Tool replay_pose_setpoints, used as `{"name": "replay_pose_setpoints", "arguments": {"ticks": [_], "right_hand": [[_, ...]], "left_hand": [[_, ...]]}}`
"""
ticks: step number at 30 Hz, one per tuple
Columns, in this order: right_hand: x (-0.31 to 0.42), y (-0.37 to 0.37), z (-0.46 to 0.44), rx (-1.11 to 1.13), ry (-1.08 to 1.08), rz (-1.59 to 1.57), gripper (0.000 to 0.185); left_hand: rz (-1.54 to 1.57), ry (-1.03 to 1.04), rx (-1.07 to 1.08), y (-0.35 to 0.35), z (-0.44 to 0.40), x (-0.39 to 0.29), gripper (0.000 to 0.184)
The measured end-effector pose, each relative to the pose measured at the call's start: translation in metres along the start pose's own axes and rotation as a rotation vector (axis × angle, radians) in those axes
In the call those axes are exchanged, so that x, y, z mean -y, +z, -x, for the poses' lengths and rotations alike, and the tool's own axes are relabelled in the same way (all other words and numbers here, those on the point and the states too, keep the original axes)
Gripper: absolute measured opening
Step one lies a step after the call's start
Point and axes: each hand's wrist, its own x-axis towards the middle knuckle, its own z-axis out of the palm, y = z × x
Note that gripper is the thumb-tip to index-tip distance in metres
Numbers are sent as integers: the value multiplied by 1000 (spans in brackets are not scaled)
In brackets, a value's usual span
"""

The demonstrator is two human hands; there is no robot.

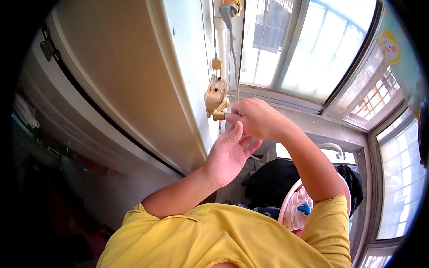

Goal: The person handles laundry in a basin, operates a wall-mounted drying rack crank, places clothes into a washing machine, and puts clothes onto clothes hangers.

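A gold-coloured hand crank is fixed to the white wall beside a door, with thin cables running up from it. My right hand is closed at its handle, fingers curled around the end of the crank arm; the knob itself is mostly hidden. Just below, my left hand is raised with its palm turned up and fingers apart, holding nothing. Its thumb tip comes close to the right hand's fingers; whether they touch, I cannot tell.
A pink basket holding clothes and a blue item stands below my right arm. Dark cloth lies behind it. A grey plug and cord hang beside the window. On the left is a brown door.
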Motion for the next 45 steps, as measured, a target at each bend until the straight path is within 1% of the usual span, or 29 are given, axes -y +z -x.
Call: {"name": "replay_pose_setpoints", "arguments": {"ticks": [3,5,7,12,15,18,20,21,24,29,32,35,37,38,40,41,43,45], "right_hand": [[-4,13,5,7,-24,-25,30],[-11,27,5,23,65,-95,31],[-15,37,5,56,78,-122,31],[-27,58,5,121,124,-177,34],[-35,69,4,168,189,-182,35],[-59,93,-4,149,225,-260,36],[-81,109,-14,84,287,-287,36],[-89,112,-19,84,291,-292,36],[-103,111,-34,94,443,-378,36],[-125,109,-51,111,415,-289,37],[-138,105,-65,67,419,-284,37],[-145,96,-78,-7,406,-239,36],[-149,91,-85,-103,392,-213,35],[-152,86,-90,-109,393,-209,35],[-154,82,-95,-202,304,-100,34],[-156,78,-98,-205,306,-97,34],[-152,69,-103,-297,271,-38,34],[-150,54,-109,-320,260,-44,33]], "left_hand": [[26,-48,-30,-8,9,7,37],[44,-69,-48,-12,14,9,36],[64,-117,-84,-16,19,14,36],[78,-165,-164,-28,22,23,39],[84,-197,-215,-39,18,30,42],[92,-228,-276,-53,9,39,44],[88,-245,-316,-66,-2,45,46],[71,-235,-327,-73,-10,48,47],[27,-204,-354,-89,-33,54,49],[-1,-169,-411,-97,-64,54,48],[-53,-158,-447,-98,-81,48,46],[-96,-134,-463,-96,-98,41,47],[-84,-104,-479,-93,-106,37,44],[-85,-103,-472,-91,-111,36,44],[-170,102,-392,-84,-113,35,41],[-169,101,-388,-81,-116,34,41],[-200,140,-372,-75,-120,31,40],[-193,175,-334,-65,-129,25,41]]}}
